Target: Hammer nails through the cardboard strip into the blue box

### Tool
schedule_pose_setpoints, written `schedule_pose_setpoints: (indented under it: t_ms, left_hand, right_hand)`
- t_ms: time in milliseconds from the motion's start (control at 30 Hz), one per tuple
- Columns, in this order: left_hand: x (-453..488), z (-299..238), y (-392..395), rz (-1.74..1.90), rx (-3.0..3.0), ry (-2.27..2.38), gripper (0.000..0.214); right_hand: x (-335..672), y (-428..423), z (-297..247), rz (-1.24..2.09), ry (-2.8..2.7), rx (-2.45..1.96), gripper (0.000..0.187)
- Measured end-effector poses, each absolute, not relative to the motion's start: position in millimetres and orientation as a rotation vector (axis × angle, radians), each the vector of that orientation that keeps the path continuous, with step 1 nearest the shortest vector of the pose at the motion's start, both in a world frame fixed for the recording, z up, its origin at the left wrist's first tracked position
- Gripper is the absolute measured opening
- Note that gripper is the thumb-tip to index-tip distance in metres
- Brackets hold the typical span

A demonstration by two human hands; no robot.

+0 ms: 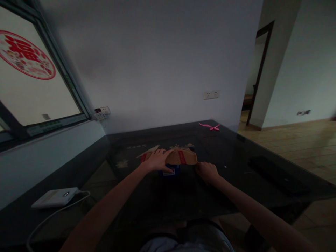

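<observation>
A brown paper package with a red stripe lies on the dark glass table, partly over a small blue box. My left hand rests on the package's left end with the fingers curled over it. My right hand sits at the package's right end, fingers closed; what they pinch is too dark to make out. Pale paper scraps lie just behind the package.
A pink ribbon lies at the table's far edge. A long black object lies on the right side. A white device with a cable sits on the ledge at left, under the window. Wooden floor and a doorway are at right.
</observation>
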State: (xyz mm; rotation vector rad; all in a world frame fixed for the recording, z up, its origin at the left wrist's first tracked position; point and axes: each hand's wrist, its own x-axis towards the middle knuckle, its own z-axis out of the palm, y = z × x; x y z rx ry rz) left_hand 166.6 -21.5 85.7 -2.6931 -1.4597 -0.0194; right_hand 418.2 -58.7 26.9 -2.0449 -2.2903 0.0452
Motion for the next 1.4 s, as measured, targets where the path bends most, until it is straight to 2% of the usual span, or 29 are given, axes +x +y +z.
schedule_pose_setpoints:
  t_ms: [400,500,567,667,733,800,833,967,1033,1233,1400]
  left_hand:
    - [187,69,-26,-0.139,-2.655,-1.497,0.109]
    - [192,76,-36,-0.32,-2.554,-1.414,0.11]
    - [191,80,-55,-0.535,-2.466,-1.314,0.099]
    - [175,75,-92,-0.817,-2.431,-1.117,0.059]
    - [154,61,-112,-0.847,-2.532,-0.85,0.032]
    - [125,41,-118,-0.734,-2.603,-0.768,0.022]
    - [109,30,-114,-0.689,-2.592,-0.87,0.021]
    - [51,-2,-74,-0.623,-2.424,-1.472,0.028]
    - [33,-12,-52,-0.553,-2.415,-1.617,0.037]
    - [24,-24,-32,-0.211,-2.564,-1.738,0.045]
    - [29,-23,-42,-0.138,-2.682,-1.596,0.048]
  right_hand:
    - [421,-61,23,-0.011,-2.24,-2.083,0.036]
    - [421,-64,26,-0.02,-2.238,-2.08,0.035]
    - [422,-65,28,-0.02,-2.24,-2.078,0.036]
    - [423,-67,29,0.004,-2.25,-2.083,0.036]
    - [424,-67,29,0.025,-2.251,-2.095,0.035]
    - [425,-67,29,0.038,-2.25,-2.102,0.035]
    - [425,-68,28,0.044,-2.251,-2.104,0.034]
    - [426,-68,28,0.048,-2.254,-2.112,0.034]
    - [426,-68,28,0.051,-2.254,-2.125,0.033]
    - [425,-66,28,0.073,-2.275,-2.152,0.033]
    - [426,-65,27,0.098,-2.286,-2.148,0.033]
